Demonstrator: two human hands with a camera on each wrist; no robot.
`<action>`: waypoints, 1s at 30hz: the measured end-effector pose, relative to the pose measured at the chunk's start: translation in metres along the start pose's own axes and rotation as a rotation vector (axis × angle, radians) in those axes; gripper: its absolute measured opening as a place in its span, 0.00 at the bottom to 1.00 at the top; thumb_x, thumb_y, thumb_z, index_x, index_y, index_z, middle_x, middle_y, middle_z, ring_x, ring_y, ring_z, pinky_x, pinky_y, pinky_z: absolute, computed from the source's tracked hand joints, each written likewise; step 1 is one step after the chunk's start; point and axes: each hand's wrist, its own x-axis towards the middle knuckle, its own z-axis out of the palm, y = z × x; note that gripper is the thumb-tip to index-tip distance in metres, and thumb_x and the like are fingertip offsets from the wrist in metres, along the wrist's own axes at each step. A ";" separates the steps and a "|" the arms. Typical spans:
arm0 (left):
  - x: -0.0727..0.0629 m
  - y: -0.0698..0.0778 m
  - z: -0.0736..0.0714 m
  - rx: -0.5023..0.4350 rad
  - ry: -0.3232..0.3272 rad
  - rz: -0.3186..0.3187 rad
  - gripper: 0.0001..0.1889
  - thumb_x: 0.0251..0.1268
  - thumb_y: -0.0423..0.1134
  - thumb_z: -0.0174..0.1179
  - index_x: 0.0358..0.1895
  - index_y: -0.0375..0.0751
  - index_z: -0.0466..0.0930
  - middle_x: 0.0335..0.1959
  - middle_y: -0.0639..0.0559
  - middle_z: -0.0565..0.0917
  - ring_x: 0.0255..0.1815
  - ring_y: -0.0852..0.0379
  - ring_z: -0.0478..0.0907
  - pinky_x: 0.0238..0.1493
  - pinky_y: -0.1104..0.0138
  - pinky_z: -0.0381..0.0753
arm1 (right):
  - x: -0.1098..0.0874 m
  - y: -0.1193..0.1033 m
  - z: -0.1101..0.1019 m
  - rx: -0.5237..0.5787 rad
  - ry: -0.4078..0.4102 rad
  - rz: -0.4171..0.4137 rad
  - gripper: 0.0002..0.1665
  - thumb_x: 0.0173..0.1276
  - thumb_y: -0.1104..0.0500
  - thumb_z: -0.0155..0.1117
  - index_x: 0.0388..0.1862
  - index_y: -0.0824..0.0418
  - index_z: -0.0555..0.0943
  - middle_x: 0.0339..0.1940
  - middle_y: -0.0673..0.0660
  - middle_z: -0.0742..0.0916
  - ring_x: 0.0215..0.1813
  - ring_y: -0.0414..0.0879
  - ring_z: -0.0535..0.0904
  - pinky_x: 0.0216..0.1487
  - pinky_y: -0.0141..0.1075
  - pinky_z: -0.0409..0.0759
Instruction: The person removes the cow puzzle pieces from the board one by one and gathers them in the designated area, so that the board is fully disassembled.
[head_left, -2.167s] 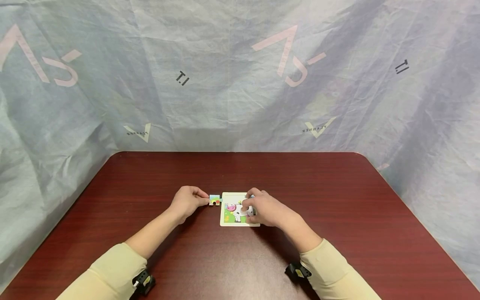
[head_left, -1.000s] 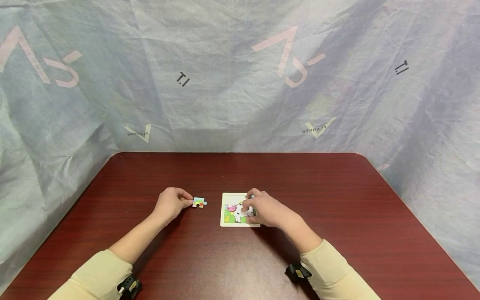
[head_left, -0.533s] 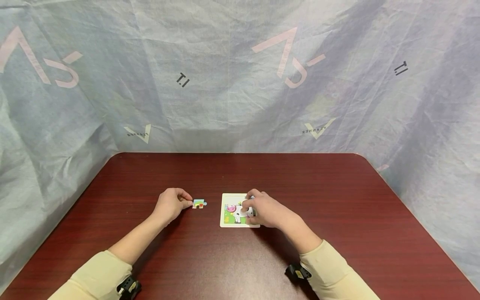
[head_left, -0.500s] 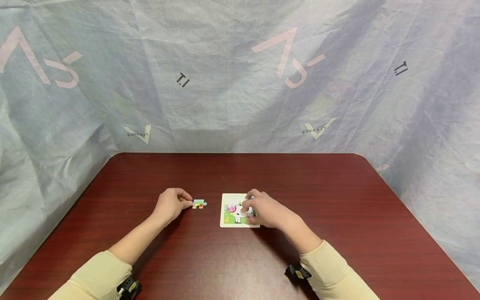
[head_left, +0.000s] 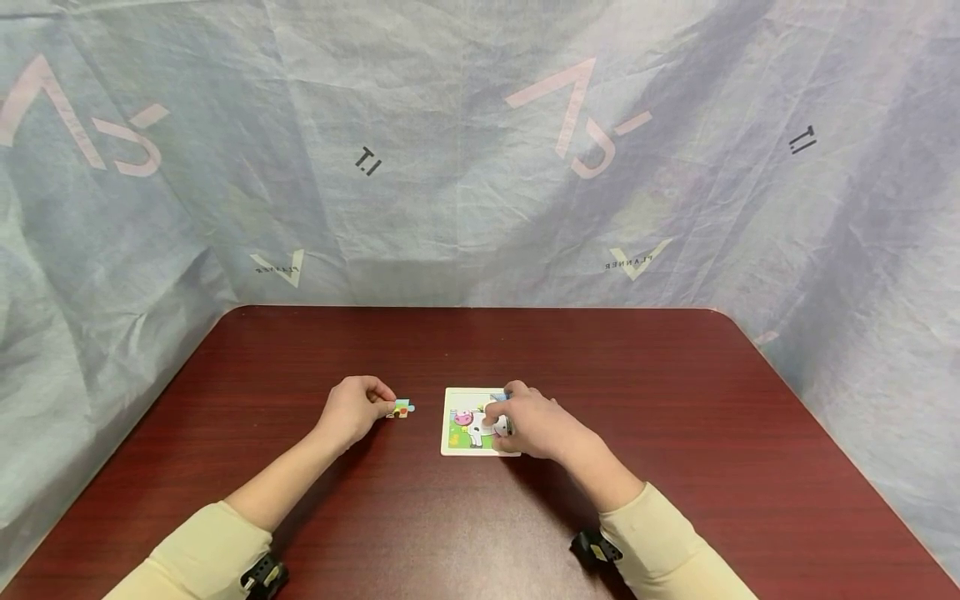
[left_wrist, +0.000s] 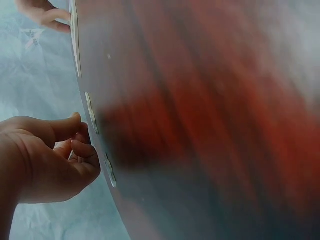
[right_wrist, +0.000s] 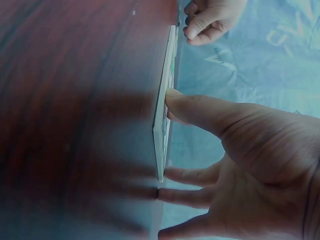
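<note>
In the head view, a wooden tray puzzle with a cow picture lies near the table's middle. My right hand reaches over its right side. The right wrist view shows the thumb resting on the board and the other fingers spread, some reaching past its edge to the tabletop. Left of the tray lies a jigsaw piece with blue, green and red printing. My left hand hovers at it, fingers loosely curled around nothing. A second flat piece lies beneath that hand in the left wrist view.
The dark red wooden table has rounded far corners. A printed grey cloth hangs behind it and along both sides. Black wrist cameras sit at both cuffs.
My left hand drew the piece leftward off the tray's side, then let go of it and shifted slightly right over it. The right hand's upper fingers moved a little right, baring blue print.
</note>
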 end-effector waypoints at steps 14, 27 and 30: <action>-0.001 0.033 0.032 0.006 -0.012 0.084 0.04 0.64 0.31 0.69 0.32 0.41 0.84 0.25 0.53 0.80 0.27 0.57 0.74 0.32 0.65 0.73 | -0.002 -0.004 -0.002 -0.038 0.009 -0.017 0.16 0.63 0.57 0.77 0.49 0.49 0.86 0.51 0.62 0.78 0.48 0.57 0.77 0.47 0.55 0.76; 0.002 0.055 0.059 -0.012 -0.045 0.151 0.05 0.63 0.30 0.69 0.30 0.41 0.83 0.24 0.54 0.79 0.27 0.59 0.74 0.33 0.65 0.74 | 0.000 -0.003 -0.001 -0.053 0.038 -0.076 0.11 0.60 0.58 0.79 0.36 0.55 0.83 0.40 0.59 0.79 0.34 0.48 0.75 0.38 0.43 0.78; 0.003 0.058 0.063 -0.031 -0.065 0.153 0.05 0.63 0.29 0.69 0.30 0.40 0.83 0.24 0.53 0.80 0.27 0.59 0.74 0.32 0.66 0.74 | 0.000 -0.002 -0.002 -0.064 0.032 -0.060 0.11 0.59 0.57 0.80 0.35 0.54 0.84 0.42 0.58 0.82 0.37 0.49 0.77 0.41 0.44 0.78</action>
